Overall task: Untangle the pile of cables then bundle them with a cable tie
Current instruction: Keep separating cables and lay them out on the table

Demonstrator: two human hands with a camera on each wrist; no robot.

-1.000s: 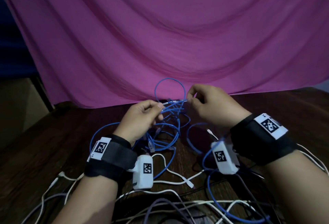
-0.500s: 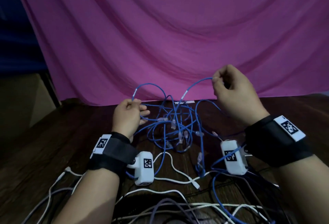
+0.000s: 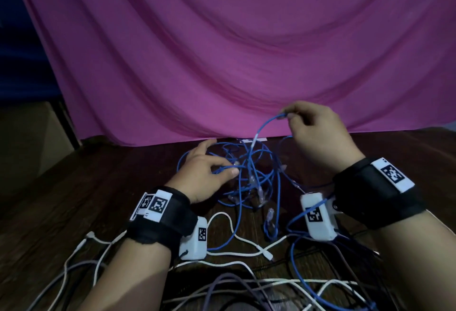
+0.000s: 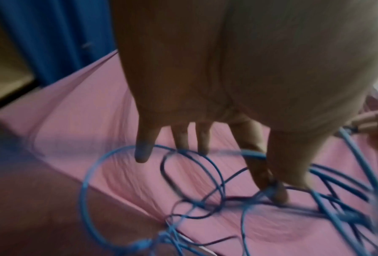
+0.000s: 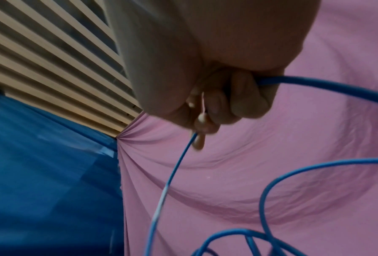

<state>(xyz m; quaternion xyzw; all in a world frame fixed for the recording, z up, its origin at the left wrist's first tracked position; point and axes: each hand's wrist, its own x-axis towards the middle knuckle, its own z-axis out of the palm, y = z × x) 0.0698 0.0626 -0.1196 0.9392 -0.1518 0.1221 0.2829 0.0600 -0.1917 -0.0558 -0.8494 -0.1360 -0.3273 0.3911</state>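
White charger cables (image 3: 232, 234) sprawl nearest on the wooden desk (image 3: 74, 199). Beyond them, blue patch cables (image 3: 254, 175) sit tangled mid-desk. Left hand (image 3: 204, 172) low on the tangle — thumb and forefinger pinching one strand, other fingers spread. Right hand (image 3: 318, 133) raised, gripping a blue strand. Pink cloth (image 3: 222, 51) behind.

Blue cables (image 3: 256, 175): thin, many loops with clear plug ends, tangled in one pile on the table at centre. One strand (image 3: 265, 126) rises from the pile toward 1 o'clock, taut, carrying a white sleeve midway. Further blue loops trail toward 5 o'clock. No cable tie identifiable.
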